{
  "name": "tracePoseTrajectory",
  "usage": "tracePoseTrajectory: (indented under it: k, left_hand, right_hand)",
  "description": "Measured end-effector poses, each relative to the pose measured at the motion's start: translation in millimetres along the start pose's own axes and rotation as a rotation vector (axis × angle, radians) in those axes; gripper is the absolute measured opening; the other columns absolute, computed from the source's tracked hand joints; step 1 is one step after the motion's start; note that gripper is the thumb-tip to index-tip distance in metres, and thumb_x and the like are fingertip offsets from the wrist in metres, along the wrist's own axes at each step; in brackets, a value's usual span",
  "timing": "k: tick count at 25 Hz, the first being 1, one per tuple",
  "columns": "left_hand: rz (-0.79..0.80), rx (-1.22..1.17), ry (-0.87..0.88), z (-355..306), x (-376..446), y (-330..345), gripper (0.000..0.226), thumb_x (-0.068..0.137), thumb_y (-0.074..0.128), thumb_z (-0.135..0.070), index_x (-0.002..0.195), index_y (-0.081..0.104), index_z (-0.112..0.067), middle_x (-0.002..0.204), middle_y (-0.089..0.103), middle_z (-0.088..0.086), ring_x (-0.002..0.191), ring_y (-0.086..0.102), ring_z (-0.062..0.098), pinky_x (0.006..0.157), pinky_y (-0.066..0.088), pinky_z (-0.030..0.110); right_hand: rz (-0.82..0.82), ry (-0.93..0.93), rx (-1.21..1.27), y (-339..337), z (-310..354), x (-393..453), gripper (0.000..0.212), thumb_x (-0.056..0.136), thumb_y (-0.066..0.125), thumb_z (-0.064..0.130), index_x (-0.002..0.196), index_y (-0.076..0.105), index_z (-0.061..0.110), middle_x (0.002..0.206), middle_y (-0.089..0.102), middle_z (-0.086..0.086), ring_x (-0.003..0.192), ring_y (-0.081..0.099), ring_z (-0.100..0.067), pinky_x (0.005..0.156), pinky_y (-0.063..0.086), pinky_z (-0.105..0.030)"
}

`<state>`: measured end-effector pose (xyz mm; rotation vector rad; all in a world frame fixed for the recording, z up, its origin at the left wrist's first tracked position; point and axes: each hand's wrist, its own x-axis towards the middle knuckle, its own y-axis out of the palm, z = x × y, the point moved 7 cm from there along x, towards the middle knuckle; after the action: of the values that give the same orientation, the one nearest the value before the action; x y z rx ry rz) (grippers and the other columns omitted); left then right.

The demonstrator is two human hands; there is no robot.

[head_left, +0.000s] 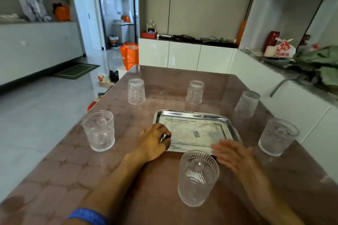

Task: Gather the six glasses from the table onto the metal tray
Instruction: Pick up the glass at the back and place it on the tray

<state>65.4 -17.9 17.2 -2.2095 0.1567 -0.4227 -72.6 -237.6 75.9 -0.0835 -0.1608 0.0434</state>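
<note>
Six glasses (198,177) ring the empty metal tray (193,129), all on the table (164,197). Left hand (155,140) pinches the tray rim; right hand (232,153) hovers open, blurred. Risk: it may topple the nearest glass.

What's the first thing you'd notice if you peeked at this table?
A shiny metal tray sits empty mid-table, ringed by six patterned glasses, the nearest glass right by the camera. The left hand pinches the tray's near-left edge while the right hand hovers, blurred, at its near-right corner.
</note>
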Motion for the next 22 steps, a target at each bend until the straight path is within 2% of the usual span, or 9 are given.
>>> tracePoseTrajectory:
  k: [1,3,6,8,10,13,15,17,22]
  left_hand:
    - [-0.023,0.018,-0.004,2.1,-0.9,0.2,0.021,0.085,0.059,-0.038,0.103,0.065,-0.030,0.119,0.057,-0.009,0.123,0.041,0.019,0.107,0.031,0.044]
    - [-0.054,0.053,-0.020,3.2,0.4,-0.2,0.023,0.082,0.059,-0.044,0.102,0.064,-0.035,0.120,0.056,-0.013,0.129,0.034,0.018,0.111,0.022,0.048]
    - [-0.051,0.049,-0.033,7.2,0.6,-0.8,0.027,0.080,0.057,-0.049,0.103,0.065,-0.036,0.112,0.053,-0.018,0.130,0.032,0.019,0.111,0.020,0.049]
    - [-0.050,0.047,-0.026,8.0,0.0,-2.2,0.029,0.079,0.056,-0.050,0.103,0.065,-0.036,0.108,0.049,-0.022,0.129,0.032,0.018,0.111,0.021,0.048]
    - [-0.050,0.030,-0.024,6.1,0.5,-1.7,0.026,0.080,0.058,-0.050,0.101,0.065,-0.036,0.110,0.051,-0.021,0.130,0.032,0.017,0.112,0.021,0.049]
    - [-0.043,0.034,-0.048,6.9,0.8,-2.0,0.032,0.080,0.061,-0.049,0.110,0.061,-0.037,0.130,0.051,-0.012,0.134,0.029,0.020,0.114,0.020,0.049]
    - [-0.011,0.048,-0.085,10.6,0.5,-0.2,0.064,0.078,0.061,-0.053,0.136,0.039,-0.038,0.153,0.031,-0.005,0.141,0.022,0.024,0.117,0.017,0.051]
    - [-0.016,0.018,-0.093,10.0,0.2,-1.8,0.096,0.075,0.063,-0.056,0.149,0.005,-0.037,0.162,0.013,-0.004,0.145,0.016,0.023,0.118,0.017,0.053]
    - [-0.072,-0.072,-0.096,7.9,-1.8,-6.6,0.124,0.067,0.070,-0.060,0.144,-0.026,-0.039,0.161,0.020,0.000,0.144,0.024,0.028,0.116,0.021,0.056]
  right_hand:
    - [0.099,0.106,0.006,7.3,-12.1,-4.9,0.082,0.066,0.084,0.053,0.129,0.051,0.012,0.125,0.070,-0.001,0.112,0.066,-0.013,0.083,0.056,-0.027]
    - [0.309,0.191,-0.091,33.5,-28.3,-14.6,0.078,0.080,0.082,0.021,0.145,0.038,0.014,0.142,0.057,-0.004,0.125,0.057,-0.018,0.076,0.051,-0.017]
    - [0.204,0.164,-0.225,46.0,-44.2,-31.0,0.089,0.066,0.088,-0.004,0.135,0.045,0.033,0.123,0.065,0.015,0.104,0.062,0.004,0.073,0.048,-0.006]
    - [0.106,0.112,-0.256,42.3,-45.0,-34.9,0.091,0.055,0.094,-0.004,0.125,0.054,0.038,0.108,0.072,0.018,0.095,0.066,0.006,0.074,0.051,-0.009]
    - [0.057,0.131,-0.170,30.9,-34.8,-21.0,0.097,0.049,0.096,0.002,0.126,0.057,0.045,0.115,0.072,0.013,0.102,0.067,-0.004,0.081,0.056,-0.021]
    - [0.056,-0.030,-0.294,6.9,13.2,20.1,0.095,0.044,0.093,0.035,0.126,0.050,0.060,0.115,0.067,0.025,0.098,0.066,0.001,0.067,0.058,-0.019]
    - [-0.054,-0.098,-0.383,-7.5,44.4,55.2,0.090,0.041,0.091,0.052,0.119,0.047,0.062,0.111,0.060,0.033,0.093,0.064,0.006,0.058,0.057,-0.017]
    - [-0.163,-0.127,-0.367,-8.9,56.4,98.2,0.077,0.041,0.088,0.059,0.108,0.051,0.053,0.107,0.061,0.027,0.087,0.065,0.000,0.054,0.055,-0.016]
    - [-0.188,-0.108,-0.514,29.7,29.2,190.5,0.067,0.061,0.089,0.042,0.111,0.046,0.030,0.102,0.057,0.008,0.083,0.062,-0.014,0.054,0.048,-0.020]
